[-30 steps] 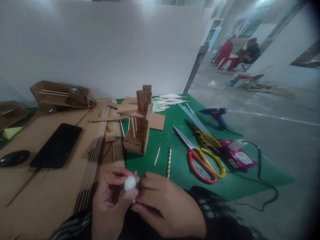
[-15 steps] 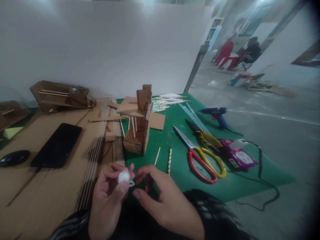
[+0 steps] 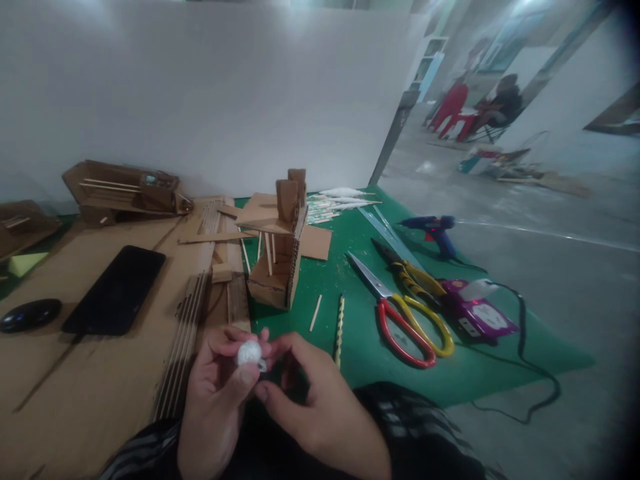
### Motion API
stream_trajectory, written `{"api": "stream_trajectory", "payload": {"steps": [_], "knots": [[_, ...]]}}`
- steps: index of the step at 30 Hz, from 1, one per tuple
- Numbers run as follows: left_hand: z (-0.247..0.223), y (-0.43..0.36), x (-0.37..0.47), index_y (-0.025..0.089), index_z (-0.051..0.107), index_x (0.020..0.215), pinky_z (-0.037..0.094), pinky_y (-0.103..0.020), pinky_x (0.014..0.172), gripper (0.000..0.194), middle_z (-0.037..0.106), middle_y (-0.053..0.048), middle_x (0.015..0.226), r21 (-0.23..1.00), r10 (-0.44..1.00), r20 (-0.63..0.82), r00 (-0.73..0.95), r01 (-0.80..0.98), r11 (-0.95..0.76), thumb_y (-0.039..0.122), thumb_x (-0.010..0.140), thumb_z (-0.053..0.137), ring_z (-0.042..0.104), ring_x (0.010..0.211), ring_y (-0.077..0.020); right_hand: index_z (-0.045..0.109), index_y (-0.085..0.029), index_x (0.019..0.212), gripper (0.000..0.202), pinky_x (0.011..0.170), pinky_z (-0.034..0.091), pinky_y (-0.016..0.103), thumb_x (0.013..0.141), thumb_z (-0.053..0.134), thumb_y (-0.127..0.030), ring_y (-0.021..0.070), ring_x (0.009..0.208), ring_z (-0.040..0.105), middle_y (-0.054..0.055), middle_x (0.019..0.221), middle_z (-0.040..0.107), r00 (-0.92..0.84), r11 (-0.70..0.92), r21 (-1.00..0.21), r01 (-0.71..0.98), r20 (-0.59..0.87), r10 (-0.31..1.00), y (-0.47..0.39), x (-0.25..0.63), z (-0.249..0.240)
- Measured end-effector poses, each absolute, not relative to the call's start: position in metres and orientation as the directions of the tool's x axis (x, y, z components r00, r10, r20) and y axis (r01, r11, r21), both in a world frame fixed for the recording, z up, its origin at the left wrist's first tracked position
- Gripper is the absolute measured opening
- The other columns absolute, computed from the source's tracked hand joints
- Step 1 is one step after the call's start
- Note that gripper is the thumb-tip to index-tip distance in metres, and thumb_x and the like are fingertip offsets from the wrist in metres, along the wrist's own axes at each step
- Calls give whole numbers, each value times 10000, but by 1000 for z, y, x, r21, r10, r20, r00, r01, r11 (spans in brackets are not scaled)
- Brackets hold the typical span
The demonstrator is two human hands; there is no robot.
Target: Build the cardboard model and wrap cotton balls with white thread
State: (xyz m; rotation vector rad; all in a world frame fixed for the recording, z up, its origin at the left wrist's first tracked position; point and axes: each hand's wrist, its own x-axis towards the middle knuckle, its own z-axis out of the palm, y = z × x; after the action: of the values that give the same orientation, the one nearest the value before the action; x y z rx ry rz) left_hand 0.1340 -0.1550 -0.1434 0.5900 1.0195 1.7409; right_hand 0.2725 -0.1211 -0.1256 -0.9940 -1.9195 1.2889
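Between the thumb and fingers of my left hand (image 3: pixel 220 387) is a small white ball (image 3: pixel 249 353), which looks like wound string. A little white loop (image 3: pixel 262 365) sticks out at its right side. My right hand (image 3: pixel 320 407) is curved close beside the ball, its thumb and index finger apart; whether a fingertip touches the loop is hard to see. Beyond my hands stands a cardboard model (image 3: pixel 273 287) with thin stick posts. A short wooden stick (image 3: pixel 315 313) and a yellow-and-black patterned pencil (image 3: pixel 339 330) lie on the green tabletop.
On the right lie scissors (image 3: pixel 406 333), pliers (image 3: pixel 405 270), a blue glue gun (image 3: pixel 435 233) and a purple power strip (image 3: pixel 477 313) with a cord. Leftward are a phone (image 3: pixel 115 290), a mouse (image 3: pixel 30 315) and more cardboard models (image 3: pixel 125 190). A person (image 3: pixel 505 103) sits far behind.
My right hand has moved left, closer to the ball in my left hand. The left hand keeps its hold, and the camera view has shifted slightly.
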Motion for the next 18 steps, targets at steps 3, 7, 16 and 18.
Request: {"api": "stream_trajectory", "payload": {"steps": [3,7,16,18], "knots": [[-144,-155,134,189,635,767,599,-265,792,276,639,21,874,843,925,-62,-376,-516,-153,247,650,878,709,939,-195,598,-186,919,57,594,415,217,867,598,-210,119,670,539,-8,795,624,-530,282,-920,273,101,842,-121,270,-128],[-144,-155,135,196,632,766,588,-265,821,263,651,30,887,837,922,-65,-382,-524,-159,241,664,871,709,943,-179,650,-190,906,104,615,413,225,898,549,-168,126,692,558,5,798,651,-532,346,-905,247,172,829,-120,272,-131],[-143,-152,135,190,602,758,557,-257,910,265,672,34,898,844,908,-34,-419,-499,-198,241,691,854,710,924,-145,701,-189,878,121,640,462,250,877,602,-119,142,707,602,22,779,665,-260,436,-900,26,415,872,-121,282,-131],[-143,-152,135,194,600,761,554,-264,922,265,667,41,898,843,911,-43,-410,-504,-187,237,692,853,706,911,-134,695,-202,870,138,629,462,246,878,594,-108,139,701,600,11,765,646,-198,440,-898,-8,433,879,-121,282,-130]]}}
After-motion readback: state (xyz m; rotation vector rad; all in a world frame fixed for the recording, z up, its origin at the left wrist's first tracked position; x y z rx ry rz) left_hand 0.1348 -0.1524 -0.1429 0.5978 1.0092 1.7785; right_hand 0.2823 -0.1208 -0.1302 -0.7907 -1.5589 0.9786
